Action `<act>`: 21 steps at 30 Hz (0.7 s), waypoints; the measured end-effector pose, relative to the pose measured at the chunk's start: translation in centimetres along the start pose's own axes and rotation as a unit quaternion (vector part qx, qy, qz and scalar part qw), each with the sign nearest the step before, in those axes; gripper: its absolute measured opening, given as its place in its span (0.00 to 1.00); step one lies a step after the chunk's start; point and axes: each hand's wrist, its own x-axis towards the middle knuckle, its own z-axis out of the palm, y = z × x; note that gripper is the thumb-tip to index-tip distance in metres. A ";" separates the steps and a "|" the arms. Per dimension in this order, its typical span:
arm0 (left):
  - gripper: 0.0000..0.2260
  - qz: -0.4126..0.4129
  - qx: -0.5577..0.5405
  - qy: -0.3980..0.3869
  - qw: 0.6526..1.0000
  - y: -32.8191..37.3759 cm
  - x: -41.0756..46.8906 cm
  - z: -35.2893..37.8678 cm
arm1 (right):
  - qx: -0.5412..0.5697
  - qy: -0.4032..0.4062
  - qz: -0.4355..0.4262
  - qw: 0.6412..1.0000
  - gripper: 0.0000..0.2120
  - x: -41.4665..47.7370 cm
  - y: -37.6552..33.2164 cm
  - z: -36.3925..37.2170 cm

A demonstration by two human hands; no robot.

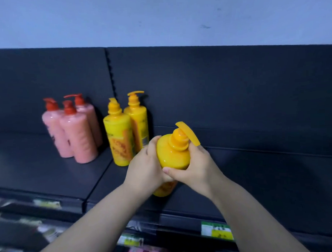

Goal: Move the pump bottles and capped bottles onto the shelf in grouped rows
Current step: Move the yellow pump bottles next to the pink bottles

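Observation:
A yellow pump bottle is held in both hands above the dark shelf, its orange pump head tilted toward the right. My left hand wraps its left side and my right hand grips its right side just below the pump. Two more yellow pump bottles stand upright on the shelf just left of the held one, one behind the other. Further left, three pink pump bottles with red pumps stand in a tight cluster.
The dark back panel rises behind the shelf, with a slotted upright post between two shelf sections. Price labels line the shelf's front edge. Blurred goods sit on the lower level at bottom left.

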 end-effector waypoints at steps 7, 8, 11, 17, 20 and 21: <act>0.44 -0.042 0.010 0.029 0.999 -6.3 -0.4 -2.2 | -0.004 -0.065 -0.013 0.998 0.48 3.6 -2.8 5.6; 0.44 -0.043 0.011 0.032 0.998 -6.9 0.0 -2.1 | -0.008 -0.069 -0.018 0.997 0.48 4.1 -2.8 5.8; 0.44 -0.044 0.004 0.040 0.998 -7.6 1.4 -1.5 | -0.066 -0.078 -0.041 0.994 0.45 6.0 -2.4 6.0; 0.38 -0.058 0.040 0.054 0.996 -8.7 5.0 0.4 | -0.167 -0.094 -0.036 0.981 0.41 10.0 -1.1 6.0; 0.36 -0.059 0.077 0.058 0.994 -9.4 6.7 1.4 | -0.196 -0.096 -0.041 0.975 0.40 11.8 -0.2 5.9; 0.36 -0.060 0.080 0.055 0.993 -9.6 7.3 1.6 | -0.201 -0.098 -0.043 0.974 0.39 12.4 0.0 5.8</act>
